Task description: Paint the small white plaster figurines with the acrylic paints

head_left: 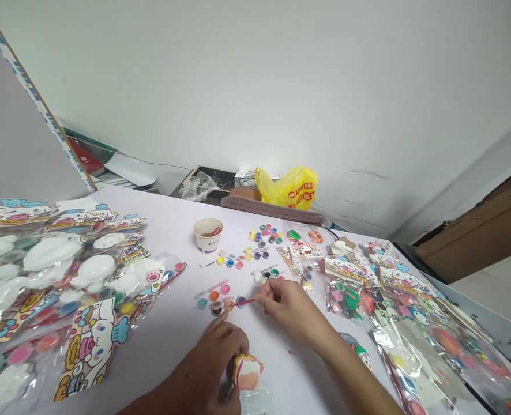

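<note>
My right hand point(288, 308) pinches a thin red paintbrush point(245, 301), its tip at the peach-orange pot of a small paint pot strip point(215, 295). Fingers of my left hand point(218, 354) are curled round a small painted plaster figure point(247, 373) with yellow, pink and peach on it and part still white. The left index finger reaches forward and touches or nearly touches the strip by the dark brown pot point(217, 308). More paint pot strips point(240, 259) lie beyond the hands. A white paper cup point(207, 235) with reddish-brown liquid stands behind them.
Bagged white plaster figures with paints point(95, 271) cover the table's left side. More packets point(359, 294) spread over the right, with painted pieces inside some. Past the far edge sit a yellow plastic bag point(288, 190) and a dark tray-like box point(216, 176) against the wall.
</note>
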`<state>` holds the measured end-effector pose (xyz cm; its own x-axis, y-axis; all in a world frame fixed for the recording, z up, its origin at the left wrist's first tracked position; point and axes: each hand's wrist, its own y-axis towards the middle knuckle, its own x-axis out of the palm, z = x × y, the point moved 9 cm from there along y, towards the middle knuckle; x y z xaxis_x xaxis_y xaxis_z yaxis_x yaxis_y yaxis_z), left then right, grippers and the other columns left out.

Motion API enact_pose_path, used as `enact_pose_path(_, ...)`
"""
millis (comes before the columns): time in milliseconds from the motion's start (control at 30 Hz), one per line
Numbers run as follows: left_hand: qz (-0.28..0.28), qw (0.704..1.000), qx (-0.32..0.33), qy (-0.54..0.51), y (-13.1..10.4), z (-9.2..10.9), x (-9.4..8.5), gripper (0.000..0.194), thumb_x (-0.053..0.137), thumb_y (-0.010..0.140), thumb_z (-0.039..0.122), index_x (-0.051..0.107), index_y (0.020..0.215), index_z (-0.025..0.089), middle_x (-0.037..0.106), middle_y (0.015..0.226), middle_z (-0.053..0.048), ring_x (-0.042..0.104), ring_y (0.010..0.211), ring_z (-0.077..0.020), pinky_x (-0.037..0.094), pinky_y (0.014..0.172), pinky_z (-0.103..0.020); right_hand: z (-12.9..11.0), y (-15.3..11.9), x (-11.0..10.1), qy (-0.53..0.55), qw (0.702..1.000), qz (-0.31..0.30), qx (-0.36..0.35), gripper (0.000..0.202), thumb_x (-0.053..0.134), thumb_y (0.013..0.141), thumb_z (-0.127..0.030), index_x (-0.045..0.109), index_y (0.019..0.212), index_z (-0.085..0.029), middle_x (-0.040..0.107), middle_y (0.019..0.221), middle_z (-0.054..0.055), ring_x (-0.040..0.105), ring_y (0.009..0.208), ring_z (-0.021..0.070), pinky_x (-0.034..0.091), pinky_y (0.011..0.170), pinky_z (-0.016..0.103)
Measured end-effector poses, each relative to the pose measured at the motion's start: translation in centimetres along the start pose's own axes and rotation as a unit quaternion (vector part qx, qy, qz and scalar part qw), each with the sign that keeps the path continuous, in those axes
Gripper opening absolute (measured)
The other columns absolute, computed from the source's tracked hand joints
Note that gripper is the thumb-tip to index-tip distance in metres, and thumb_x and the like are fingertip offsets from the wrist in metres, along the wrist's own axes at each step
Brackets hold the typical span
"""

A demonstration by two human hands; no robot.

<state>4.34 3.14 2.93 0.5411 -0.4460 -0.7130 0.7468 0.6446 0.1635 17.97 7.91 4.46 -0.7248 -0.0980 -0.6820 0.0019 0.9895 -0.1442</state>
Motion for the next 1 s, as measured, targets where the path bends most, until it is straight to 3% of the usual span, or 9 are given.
enact_pose_path(333, 0.003, 1.000, 0.001, 0.013, -0.1, 0.0, 0.0, 0.040, 0.052, 0.058, 0.004, 0.047, 0.093, 0.023, 0.059, 0.095, -0.001, 0.054, 0.095, -0.0211, 0.028, 0.114, -0.047, -2.0, -0.7, 0.4, -0.056, 0.997, 0.039, -0.030, 0.016, 0.059, 0.083, -0.016, 0.055, 0.067, -0.019, 0.061, 0.062, -0.001, 0.053, 0.057, 0.0128, 0.034, 0.055, 0.022)
enact_pose_path(600, -0.007, 1.000, 0.023, 0.017, 0.3, -0.1, 0.4, 0.040, 0.052, 0.054, 0.003, 0.046, 0.090, 0.021, 0.059, 0.091, -0.001, 0.056, 0.089, -0.0203, 0.029, 0.112, -0.049, -1.9, -0.8, 0.5, -0.051, 0.997, 0.047, -0.034, 0.016, 0.057, 0.084, -0.016, 0.055, 0.068, -0.018, 0.061, 0.062, -0.002, 0.053, 0.057, 0.0122, 0.034, 0.054, 0.021)
enact_pose_path(800, 0.007, 1.000, 0.013, 0.018, 0.1, 0.1, -0.1, 0.039, 0.051, 0.056, 0.002, 0.047, 0.091, 0.021, 0.059, 0.095, -0.002, 0.056, 0.092, -0.0196, 0.029, 0.113, -0.044, -2.0, -0.7, 0.8, -0.050, 0.997, 0.044, -0.037, 0.018, 0.057, 0.082, -0.015, 0.052, 0.066, -0.018, 0.061, 0.061, -0.002, 0.052, 0.055, 0.0117, 0.033, 0.053, 0.021)
enact_pose_path(1000, -0.038, 0.999, -0.007, 0.021, 0.6, 0.0, 0.3, 0.036, 0.051, 0.054, 0.004, 0.048, 0.087, 0.021, 0.061, 0.089, -0.002, 0.057, 0.087, -0.0211, 0.032, 0.110, -0.048, -1.5, -0.6, 1.1, -0.041, 0.999, 0.023, -0.025, 0.016, 0.058, 0.082, -0.015, 0.055, 0.067, -0.018, 0.061, 0.062, -0.002, 0.050, 0.055, 0.0115, 0.033, 0.052, 0.021)
